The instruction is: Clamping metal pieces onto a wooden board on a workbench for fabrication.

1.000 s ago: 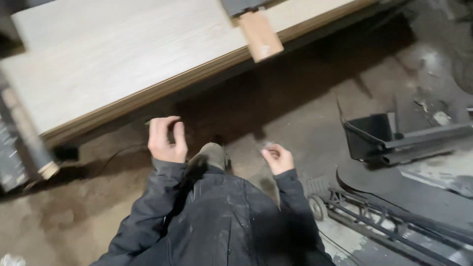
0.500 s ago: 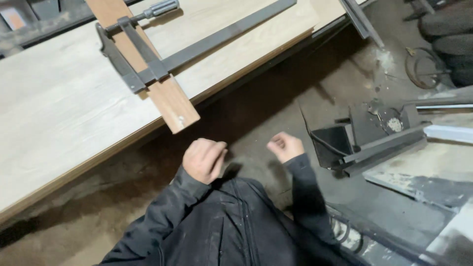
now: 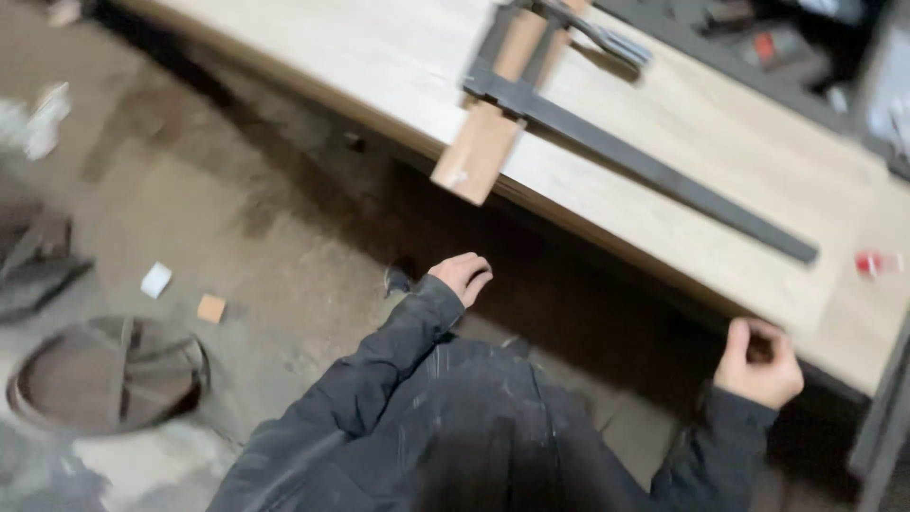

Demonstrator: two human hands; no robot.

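My left hand [image 3: 462, 277] hangs in front of the dark gap under a long pale wooden board [image 3: 739, 142], its fingers loosely curled with nothing in them. Close under the board's near edge at the right, my right hand [image 3: 758, 365] is curled into a loose fist; whether it holds something small is hidden. A long dark metal bar clamp [image 3: 645, 161] lies across the board and grips a brown wooden block [image 3: 483, 142] that juts past the edge. Both my sleeves are dark, like my jacket.
A small red thing [image 3: 867, 263] lies on the board at the far right. On the dusty floor at the left are a white scrap [image 3: 156, 280], a small wooden offcut [image 3: 210, 308] and a round rusty metal part [image 3: 109, 374]. A dark metal post [image 3: 886, 417] stands at the right edge.
My view has swung left, so the board and clamp now sit up and right. My hands have spread apart, and the right one has risen to the board's edge.
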